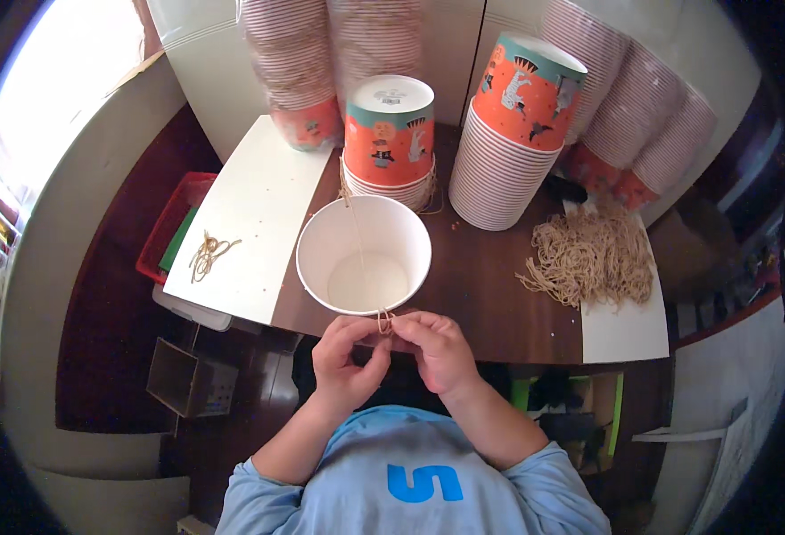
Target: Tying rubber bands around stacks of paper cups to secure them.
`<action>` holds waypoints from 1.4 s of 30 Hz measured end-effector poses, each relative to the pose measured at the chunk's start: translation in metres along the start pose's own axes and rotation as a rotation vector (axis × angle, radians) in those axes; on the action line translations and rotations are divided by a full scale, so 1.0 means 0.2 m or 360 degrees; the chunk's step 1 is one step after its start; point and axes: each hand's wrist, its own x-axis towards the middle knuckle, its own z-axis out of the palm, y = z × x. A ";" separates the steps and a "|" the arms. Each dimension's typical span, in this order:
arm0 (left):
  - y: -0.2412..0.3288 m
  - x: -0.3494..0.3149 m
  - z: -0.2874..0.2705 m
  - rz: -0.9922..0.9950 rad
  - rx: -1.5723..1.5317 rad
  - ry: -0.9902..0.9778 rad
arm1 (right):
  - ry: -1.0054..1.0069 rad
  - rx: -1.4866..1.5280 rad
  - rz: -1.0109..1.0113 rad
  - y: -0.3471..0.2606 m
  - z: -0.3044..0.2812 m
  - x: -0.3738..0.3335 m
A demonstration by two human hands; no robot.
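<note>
A white paper bucket (314, 259) stands mouth up at the near edge of the table, its inside facing me. A thin tan string (359, 234) runs from its far rim across the opening to the near rim, where it forms a small loop. My left hand (348, 358) has its fingertips closed on this string just outside the near rim. Close beside it, my right hand (437, 346) pinches the same string between thumb and forefinger. The string's ends are hidden behind the fingers.
Behind the bucket stand a short stack of orange buckets (390, 143) and a taller stack (502, 165). Tan strings lie heaped (593, 254) at the right, with a few loose strings (209, 255) at the left. Plastic-wrapped bucket stacks (294, 67) line the back. A red crate (168, 223) sits left.
</note>
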 end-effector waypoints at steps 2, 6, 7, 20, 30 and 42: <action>0.03 0.01 -0.01 0.0073 0.0131 -0.0063 | 0.0019 -0.0024 -0.0018 0.01 -0.01 0.00; -0.01 0.00 -0.01 0.0204 0.0337 0.0009 | 0.0013 -0.0081 -0.0053 0.03 -0.02 0.01; -0.02 0.00 -0.01 0.0183 0.0342 0.0013 | 0.0007 -0.0084 -0.0060 0.04 -0.02 0.01; -0.02 -0.03 -0.03 -0.0374 -0.0253 0.0090 | 0.0063 0.0099 0.0052 0.03 -0.04 0.06; 0.01 -0.02 0.00 -0.0507 -0.0623 0.0146 | 0.0477 -0.2217 -0.1149 -0.01 -0.05 0.05; 0.04 0.01 -0.03 -0.0479 -0.0189 0.0037 | 0.0470 -0.2652 -0.1401 -0.12 -0.01 0.03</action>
